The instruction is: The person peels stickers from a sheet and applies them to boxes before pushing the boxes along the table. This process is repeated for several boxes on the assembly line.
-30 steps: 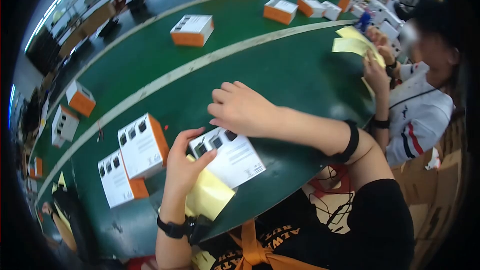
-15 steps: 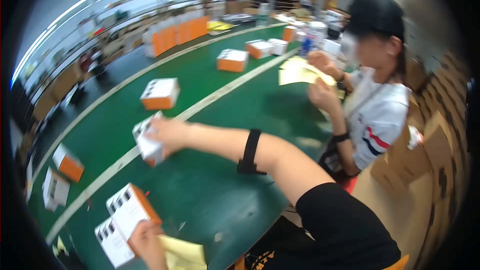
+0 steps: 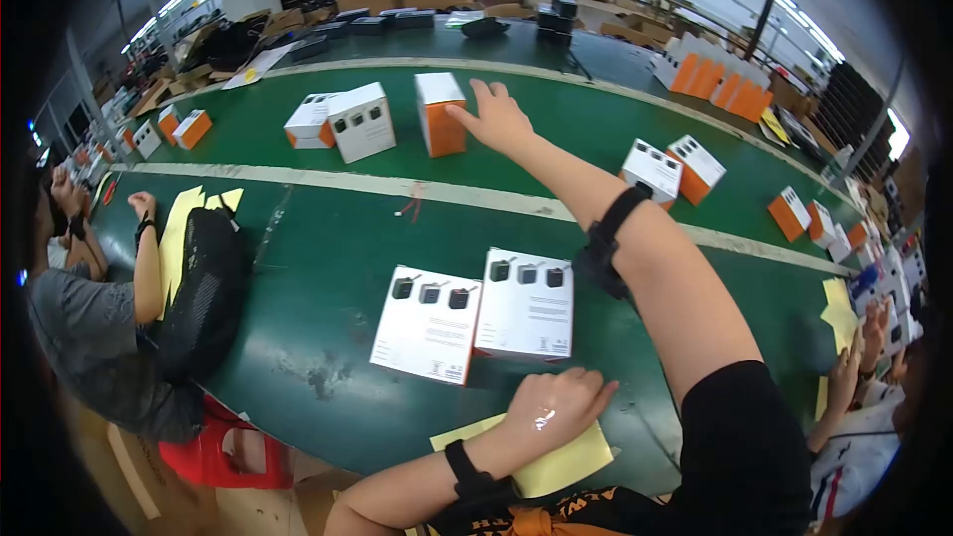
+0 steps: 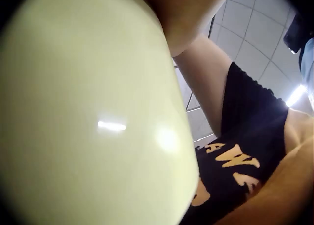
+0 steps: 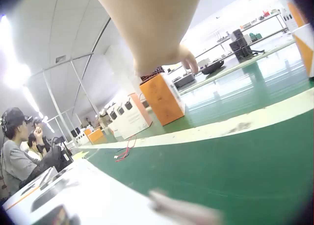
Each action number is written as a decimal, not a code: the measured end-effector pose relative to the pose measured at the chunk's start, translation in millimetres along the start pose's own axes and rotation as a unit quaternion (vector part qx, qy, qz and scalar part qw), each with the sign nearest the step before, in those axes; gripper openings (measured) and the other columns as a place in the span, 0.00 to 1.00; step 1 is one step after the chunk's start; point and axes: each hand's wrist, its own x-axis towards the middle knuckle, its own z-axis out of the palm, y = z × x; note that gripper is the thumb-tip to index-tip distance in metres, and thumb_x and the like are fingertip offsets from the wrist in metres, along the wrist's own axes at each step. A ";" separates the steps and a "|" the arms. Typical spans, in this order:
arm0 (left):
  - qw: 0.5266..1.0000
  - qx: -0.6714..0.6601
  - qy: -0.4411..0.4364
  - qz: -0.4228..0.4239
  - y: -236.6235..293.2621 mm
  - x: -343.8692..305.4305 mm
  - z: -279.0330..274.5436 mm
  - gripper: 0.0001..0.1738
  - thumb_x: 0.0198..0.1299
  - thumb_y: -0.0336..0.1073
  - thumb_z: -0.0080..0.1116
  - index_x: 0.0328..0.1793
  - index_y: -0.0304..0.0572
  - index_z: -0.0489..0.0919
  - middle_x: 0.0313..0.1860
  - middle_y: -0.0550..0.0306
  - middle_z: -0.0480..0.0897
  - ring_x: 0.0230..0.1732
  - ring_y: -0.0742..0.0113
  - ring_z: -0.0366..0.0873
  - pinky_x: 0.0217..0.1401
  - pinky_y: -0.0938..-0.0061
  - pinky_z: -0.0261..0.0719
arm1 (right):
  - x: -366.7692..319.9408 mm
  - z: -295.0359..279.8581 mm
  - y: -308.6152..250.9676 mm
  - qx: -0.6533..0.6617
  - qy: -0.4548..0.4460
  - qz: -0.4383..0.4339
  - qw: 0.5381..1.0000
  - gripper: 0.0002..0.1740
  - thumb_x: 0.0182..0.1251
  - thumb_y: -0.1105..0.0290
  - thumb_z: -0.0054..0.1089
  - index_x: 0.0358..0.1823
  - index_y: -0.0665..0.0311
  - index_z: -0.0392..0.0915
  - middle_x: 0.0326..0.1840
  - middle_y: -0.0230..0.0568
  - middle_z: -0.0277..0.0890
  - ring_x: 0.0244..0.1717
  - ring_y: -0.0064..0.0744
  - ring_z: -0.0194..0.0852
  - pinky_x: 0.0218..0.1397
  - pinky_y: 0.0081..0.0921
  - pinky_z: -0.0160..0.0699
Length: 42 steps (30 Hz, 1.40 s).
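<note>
In the head view, my right hand [image 3: 499, 119] reaches over the far green strip, fingers spread, thumb against an upright white-and-orange box [image 3: 440, 117]. That box [image 5: 163, 98] stands below the hand [image 5: 159, 43] in the right wrist view. Close to the near edge my left hand [image 3: 558, 411] is palm down with curled fingers and holds yellow sheets [image 3: 571, 462]; its fingertips are hidden. A pale yellow sheet [image 4: 98, 87] fills much of the left wrist view. Two printed white boxes [image 3: 427, 328] [image 3: 526, 308] lie side by side just beyond the left hand.
More boxes [image 3: 365, 124] [image 3: 652, 174] stand along the far strip, beyond a pale line [image 3: 347, 180]. A black bag [image 3: 204, 288] lies on the left of the table, beside a seated person [image 3: 89, 337]. Another person [image 3: 864, 437] sits at the right. Red wire [image 3: 410, 206] lies near the line.
My right hand has carried a box from near my left hand to the far strip and loosened its fingers. My left hand and the yellow sheets have shifted toward the two near boxes. The head view has swung left.
</note>
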 end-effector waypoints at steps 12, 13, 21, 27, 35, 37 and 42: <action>0.996 0.043 0.065 0.043 -6.1 -3.8 6.5 0.18 0.60 0.44 0.57 0.21 0.42 0.74 0.18 0.51 0.76 0.17 0.51 0.76 0.18 0.61 0.74 | -41.9 -73.1 44.7 0.401 -0.047 0.204 0.892 0.28 0.56 0.55 0.60 0.57 0.60 0.74 0.41 0.40 0.79 0.40 0.32 0.78 0.45 0.34 0.78; 0.995 0.044 0.075 0.053 -4.2 -3.2 5.5 0.19 0.60 0.45 0.57 0.20 0.42 0.73 0.18 0.51 0.76 0.17 0.51 0.76 0.18 0.61 0.74 | -72.6 -108.9 44.2 0.455 -0.056 0.247 0.854 0.26 0.58 0.56 0.58 0.57 0.60 0.73 0.40 0.38 0.79 0.39 0.29 0.77 0.43 0.32 0.78; 0.979 -0.158 0.129 0.022 18.2 3.0 -8.6 0.19 0.60 0.35 0.61 0.19 0.34 0.70 0.14 0.56 0.67 0.18 0.69 0.61 0.23 0.72 0.59 | -335.0 -203.6 64.1 0.454 -0.041 0.353 0.817 0.13 0.63 0.62 0.55 0.40 0.63 0.78 0.37 0.37 0.75 0.42 0.26 0.71 0.48 0.27 0.72; 0.975 -0.088 0.199 0.047 75.9 56.4 -8.8 0.24 0.68 0.35 0.53 0.18 0.36 0.60 0.15 0.65 0.57 0.20 0.78 0.51 0.22 0.77 0.49 | -371.5 -258.2 3.4 0.080 0.149 0.015 0.985 0.20 0.67 0.60 0.55 0.53 0.65 0.73 0.44 0.43 0.74 0.46 0.34 0.73 0.50 0.30 0.71; 0.919 -0.391 0.032 0.024 99.4 54.1 16.6 0.21 0.61 0.47 0.61 0.44 0.34 0.75 0.38 0.59 0.76 0.39 0.73 0.73 0.41 0.81 0.71 | -415.0 -288.4 -39.5 0.484 0.199 0.253 0.813 0.27 0.62 0.79 0.58 0.62 0.66 0.62 0.42 0.37 0.74 0.43 0.22 0.74 0.45 0.19 0.75; 0.827 -0.535 -0.164 -0.051 115.9 45.8 6.2 0.28 0.60 0.44 0.60 0.59 0.30 0.72 0.54 0.53 0.76 0.53 0.67 0.75 0.53 0.77 0.74 | -418.0 -305.7 -40.8 0.565 0.215 0.235 0.761 0.22 0.62 0.80 0.56 0.58 0.68 0.63 0.38 0.35 0.73 0.39 0.19 0.74 0.40 0.16 0.74; 0.791 -0.571 -0.198 -0.098 133.4 31.6 15.6 0.21 0.64 0.29 0.50 0.63 0.27 0.71 0.55 0.50 0.79 0.52 0.70 0.77 0.56 0.77 0.74 | -424.1 -318.0 -41.4 0.456 0.186 0.227 0.840 0.24 0.62 0.81 0.57 0.59 0.69 0.62 0.34 0.34 0.73 0.37 0.17 0.73 0.39 0.14 0.72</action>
